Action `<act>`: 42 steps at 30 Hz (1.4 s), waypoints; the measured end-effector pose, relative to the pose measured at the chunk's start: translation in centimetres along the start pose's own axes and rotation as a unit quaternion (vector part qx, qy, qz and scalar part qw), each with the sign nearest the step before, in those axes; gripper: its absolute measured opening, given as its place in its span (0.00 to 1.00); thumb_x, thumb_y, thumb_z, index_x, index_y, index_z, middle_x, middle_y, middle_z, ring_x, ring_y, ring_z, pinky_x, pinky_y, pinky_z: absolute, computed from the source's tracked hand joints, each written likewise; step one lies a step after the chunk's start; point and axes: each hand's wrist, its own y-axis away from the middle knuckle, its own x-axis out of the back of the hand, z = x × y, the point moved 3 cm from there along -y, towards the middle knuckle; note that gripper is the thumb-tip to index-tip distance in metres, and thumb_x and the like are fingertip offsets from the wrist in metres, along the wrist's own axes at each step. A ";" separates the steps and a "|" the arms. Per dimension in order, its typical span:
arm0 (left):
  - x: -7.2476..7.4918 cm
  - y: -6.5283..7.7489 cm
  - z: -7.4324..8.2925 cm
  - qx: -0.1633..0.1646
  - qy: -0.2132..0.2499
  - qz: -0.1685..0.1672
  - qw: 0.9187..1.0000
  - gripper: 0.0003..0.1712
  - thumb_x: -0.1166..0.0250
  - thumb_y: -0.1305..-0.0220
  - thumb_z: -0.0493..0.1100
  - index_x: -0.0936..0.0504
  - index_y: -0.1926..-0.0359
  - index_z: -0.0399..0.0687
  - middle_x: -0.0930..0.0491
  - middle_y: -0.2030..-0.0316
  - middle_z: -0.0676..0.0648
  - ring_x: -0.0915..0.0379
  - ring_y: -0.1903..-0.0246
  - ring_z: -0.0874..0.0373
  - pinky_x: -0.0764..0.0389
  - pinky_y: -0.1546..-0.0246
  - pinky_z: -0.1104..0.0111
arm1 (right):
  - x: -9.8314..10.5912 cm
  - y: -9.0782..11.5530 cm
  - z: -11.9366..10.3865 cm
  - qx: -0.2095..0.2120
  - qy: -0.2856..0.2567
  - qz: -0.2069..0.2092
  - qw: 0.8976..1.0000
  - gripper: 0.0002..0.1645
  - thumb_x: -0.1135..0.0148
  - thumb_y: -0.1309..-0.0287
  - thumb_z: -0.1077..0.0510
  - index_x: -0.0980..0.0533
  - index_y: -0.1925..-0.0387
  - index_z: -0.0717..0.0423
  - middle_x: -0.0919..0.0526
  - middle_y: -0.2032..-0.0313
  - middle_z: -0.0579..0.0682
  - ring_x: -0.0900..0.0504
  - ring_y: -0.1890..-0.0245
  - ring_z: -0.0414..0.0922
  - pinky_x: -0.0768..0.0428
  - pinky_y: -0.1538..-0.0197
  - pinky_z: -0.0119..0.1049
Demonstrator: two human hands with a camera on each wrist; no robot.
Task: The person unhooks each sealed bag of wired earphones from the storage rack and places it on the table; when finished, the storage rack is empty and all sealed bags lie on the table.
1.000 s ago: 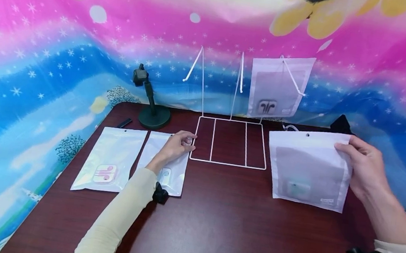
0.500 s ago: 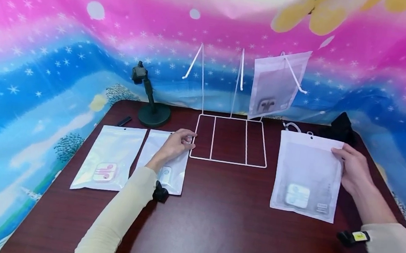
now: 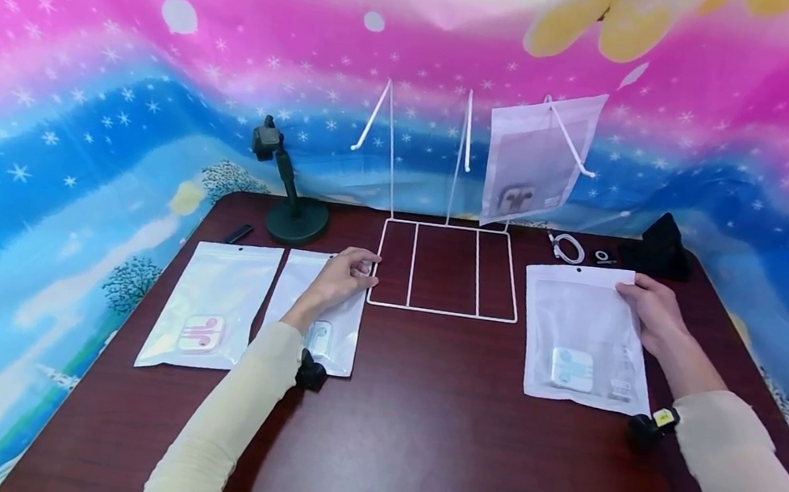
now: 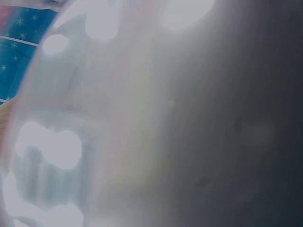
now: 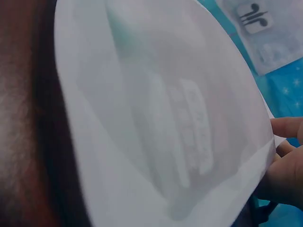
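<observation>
My right hand (image 3: 656, 312) pinches the upper right corner of a white zip pouch (image 3: 547, 320) on the right side. An earphone case with pale green earphones (image 3: 573, 369) shows through its front. In the right wrist view the pouch (image 5: 161, 113) fills the middle, fingers at its edge. My left hand (image 3: 342, 277) grips the left side of a white wire rack (image 3: 441, 311) with curled fingers and thumb. Under that forearm lies a second pouch (image 3: 345, 354), with a third pouch with pink earphones (image 3: 229, 284) beside it. Another pouch (image 3: 536, 157) hangs on the rack's right hook.
The rack's left hook (image 3: 371, 117) and middle hook (image 3: 469, 133) point forward. A dark green stand (image 3: 295, 218) is at the back left, near a small black stick (image 3: 239, 233). A coiled white cable (image 3: 568, 249) and a black object (image 3: 660, 248) sit at the back right.
My right hand has moved left and brought the pouch with it, first lowering then shifting it leftward. The hanging pouch has turned slightly on its hook. My left hand stays at the rack.
</observation>
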 end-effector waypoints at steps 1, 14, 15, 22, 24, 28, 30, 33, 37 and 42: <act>0.0 0.0 0.0 0.000 0.000 0.000 1.000 0.25 0.30 0.31 0.40 0.19 0.35 0.51 0.26 0.40 0.47 0.26 0.50 0.48 0.22 0.43 0.58 | 0.0 -0.3 0.2 0.002 0.009 0.007 1.000 0.20 0.40 0.25 0.54 0.28 0.36 0.50 0.23 0.60 0.32 0.20 0.64 0.29 0.20 0.63 0.24; 0.0 -0.2 -0.2 -0.005 0.000 0.001 1.000 0.24 0.30 0.31 0.41 0.19 0.35 0.52 0.26 0.40 0.47 0.26 0.50 0.48 0.22 0.44 0.58 | -0.3 -2.0 0.9 0.034 0.136 0.055 0.989 0.34 0.39 0.27 0.47 0.31 0.29 0.60 0.25 0.52 0.39 0.21 0.67 0.28 0.20 0.64 0.25; 0.0 -0.2 -0.2 -0.005 0.000 0.000 1.000 0.24 0.30 0.31 0.41 0.19 0.35 0.52 0.26 0.40 0.47 0.26 0.50 0.48 0.22 0.44 0.58 | -0.2 -2.0 0.8 0.035 0.141 0.055 0.988 0.35 0.39 0.27 0.47 0.31 0.28 0.60 0.24 0.50 0.42 0.22 0.66 0.28 0.21 0.64 0.24; 0.1 -0.2 -0.3 -0.003 -0.003 0.004 1.000 0.24 0.29 0.31 0.41 0.18 0.35 0.52 0.26 0.41 0.47 0.26 0.51 0.49 0.22 0.44 0.59 | 0.9 -2.7 1.0 0.025 0.121 0.057 0.991 0.35 0.42 0.25 0.48 0.34 0.24 0.58 0.29 0.34 0.55 0.24 0.59 0.28 0.21 0.61 0.20; 0.1 -0.2 -0.3 -0.005 -0.003 0.005 1.000 0.23 0.29 0.31 0.41 0.18 0.36 0.51 0.26 0.41 0.47 0.26 0.51 0.49 0.22 0.45 0.58 | 1.1 -2.8 1.1 0.025 0.100 0.060 0.993 0.34 0.42 0.24 0.50 0.33 0.25 0.59 0.24 0.42 0.50 0.22 0.61 0.26 0.21 0.61 0.20; 0.0 -0.2 -0.2 -0.006 0.000 0.004 1.000 0.23 0.29 0.31 0.41 0.18 0.36 0.51 0.26 0.41 0.47 0.26 0.50 0.49 0.23 0.44 0.58 | 1.5 -3.1 1.3 0.027 0.032 0.058 0.997 0.32 0.40 0.25 0.56 0.33 0.26 0.64 0.24 0.57 0.35 0.18 0.65 0.26 0.19 0.62 0.20; 0.0 -0.2 -0.2 -0.006 -0.001 0.003 1.000 0.23 0.29 0.31 0.41 0.18 0.36 0.51 0.26 0.41 0.47 0.26 0.50 0.49 0.22 0.44 0.58 | 1.5 -3.1 1.3 0.032 -0.004 0.052 0.998 0.31 0.40 0.26 0.58 0.33 0.27 0.66 0.22 0.60 0.33 0.16 0.66 0.27 0.18 0.62 0.21; 0.0 -0.1 -0.2 -0.005 -0.001 0.003 1.000 0.23 0.29 0.31 0.41 0.18 0.36 0.51 0.26 0.41 0.47 0.26 0.50 0.49 0.23 0.44 0.58 | 1.5 -3.1 1.0 0.042 -0.056 0.042 0.997 0.29 0.39 0.27 0.62 0.31 0.29 0.67 0.16 0.64 0.33 0.13 0.66 0.31 0.16 0.60 0.24; 0.0 -0.2 -0.2 -0.007 0.000 0.004 1.000 0.23 0.30 0.31 0.41 0.18 0.36 0.51 0.26 0.43 0.47 0.27 0.50 0.49 0.23 0.45 0.58 | 1.7 -2.9 0.4 0.049 -0.097 0.039 0.993 0.25 0.39 0.27 0.64 0.28 0.32 0.66 0.11 0.67 0.38 0.11 0.65 0.34 0.15 0.58 0.27; 0.0 -0.2 -0.2 -0.008 -0.002 0.006 1.000 0.24 0.30 0.31 0.41 0.18 0.36 0.51 0.25 0.42 0.47 0.27 0.50 0.49 0.23 0.45 0.59 | 2.0 -2.6 -0.7 0.046 -0.101 0.038 0.993 0.23 0.38 0.28 0.62 0.26 0.35 0.61 0.11 0.66 0.37 0.11 0.64 0.35 0.15 0.57 0.27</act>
